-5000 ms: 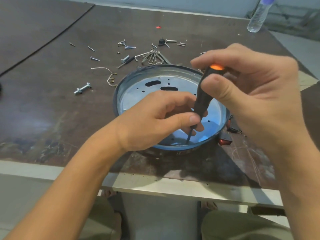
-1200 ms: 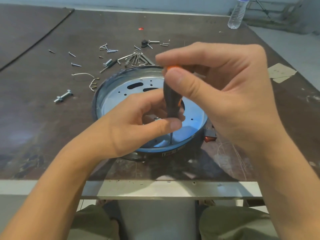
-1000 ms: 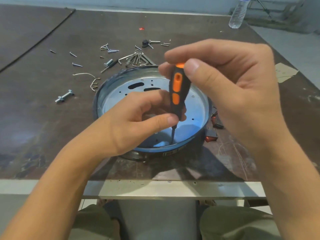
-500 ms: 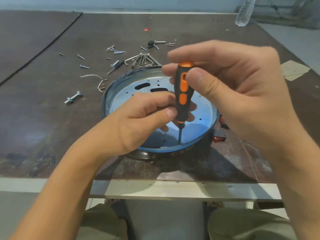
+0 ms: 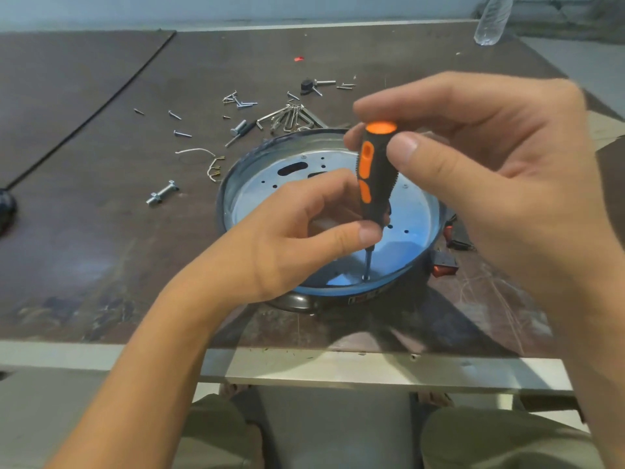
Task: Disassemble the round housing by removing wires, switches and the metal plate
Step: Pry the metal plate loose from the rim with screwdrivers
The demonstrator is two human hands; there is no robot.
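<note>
As you work at freeing the metal plate (image 5: 416,214) inside the round housing (image 5: 227,194), which sits near the front edge of the table (image 5: 101,248), your right hand (image 5: 490,184) pinches the top of the screwdriver (image 5: 373,170) while your left hand (image 5: 297,238) curls round its lower handle. Its tip stands on a screw (image 5: 366,277) by the plate's near rim; the next move probably calls for steady downward pressure while you turn.

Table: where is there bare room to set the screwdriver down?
Bare table lies left of the housing, between the bolt and the front edge. The far strip toward the bottle is also free. Crowded: loose screws and hex keys behind the housing, switches on its right.
</note>
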